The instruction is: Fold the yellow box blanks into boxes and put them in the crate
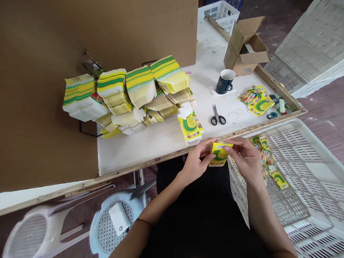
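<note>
Yellow box [220, 154] is basically pinched from both sides, left hand [197, 158] on one, right hand [249, 159] on the other, right by the edge of the desk [129, 152].

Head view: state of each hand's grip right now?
Left hand: holding the yellow-green box by its left side.
Right hand: holding the same box at its upper right.
</note>
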`<state>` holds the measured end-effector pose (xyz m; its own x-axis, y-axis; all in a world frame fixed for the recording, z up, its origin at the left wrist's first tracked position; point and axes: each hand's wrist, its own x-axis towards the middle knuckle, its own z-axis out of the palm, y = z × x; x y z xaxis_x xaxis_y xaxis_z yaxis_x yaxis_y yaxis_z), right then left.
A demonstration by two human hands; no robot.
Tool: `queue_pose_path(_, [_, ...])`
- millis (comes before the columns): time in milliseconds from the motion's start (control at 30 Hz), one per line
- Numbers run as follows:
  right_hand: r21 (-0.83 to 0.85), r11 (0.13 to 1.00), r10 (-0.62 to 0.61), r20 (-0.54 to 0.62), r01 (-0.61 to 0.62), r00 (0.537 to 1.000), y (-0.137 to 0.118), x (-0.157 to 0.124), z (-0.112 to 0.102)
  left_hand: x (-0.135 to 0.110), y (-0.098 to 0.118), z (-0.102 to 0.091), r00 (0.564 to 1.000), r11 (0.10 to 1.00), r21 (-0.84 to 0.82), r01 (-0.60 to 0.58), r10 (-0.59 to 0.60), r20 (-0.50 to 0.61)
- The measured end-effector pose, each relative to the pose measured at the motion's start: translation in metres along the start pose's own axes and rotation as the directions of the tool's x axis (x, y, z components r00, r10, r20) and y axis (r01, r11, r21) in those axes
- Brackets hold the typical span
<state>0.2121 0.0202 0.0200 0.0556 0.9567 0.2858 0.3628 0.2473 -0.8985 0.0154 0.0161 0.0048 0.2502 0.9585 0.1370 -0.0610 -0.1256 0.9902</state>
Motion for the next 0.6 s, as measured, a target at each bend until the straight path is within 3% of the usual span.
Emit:
queue_pose_path(67, [-0.257, 0.966, -0.04, -0.115, 0.009, 0.993, 0.002, 0.002, -0.019, 0.005, -0.003, -0.009, 0.988, 0.972, 0.217, -0.093, 0.118, -0.103])
queue_pose_path(133, [-0.483, 0.875, -0.054, -0.178, -0.04, 0.983, 0.009, 0.004, -0.037, 0.013, -0.011, -0.022, 0.962, 0.903, 0.417, -0.098, 0.194, -0.194])
queue_pose_path(233, [-0.52, 0.85, -0.006, -0.176, -0.087, 0.984, 0.023, 0.005, -0.045, 0.022, -0.026, -0.039, 0.966, 0.847, 0.531, 0.004, 0.134, -0.221])
queue_pose_path(333, [-0.295, 0.941, 0.153, -0.071, -0.168, 0.986, 0.032, 0.002, -0.02, 0.021, -0.035, -0.041, 0.971, 0.858, 0.514, -0.015, 0.135, -0.197])
queue_pose_path(400, [-0.079, 0.958, 0.277, -0.01, -0.277, 0.961, 0.032, 0.001, 0.005, 0.015, -0.033, -0.035, 0.966, 0.871, 0.486, -0.075, 0.185, -0.183])
queue_pose_path(500, [0.256, 0.891, 0.374, 0.052, -0.375, 0.926, 0.026, 0.002, 0.037, 0.003, -0.024, -0.023, 0.965, 0.883, 0.418, -0.214, 0.258, -0.051])
queue_pose_path(600, [0.445, 0.808, 0.423, 0.018, -0.386, 0.906, 0.019, 0.005, 0.048, -0.005, -0.013, -0.014, 0.956, 0.913, 0.284, -0.293, 0.285, 0.07])
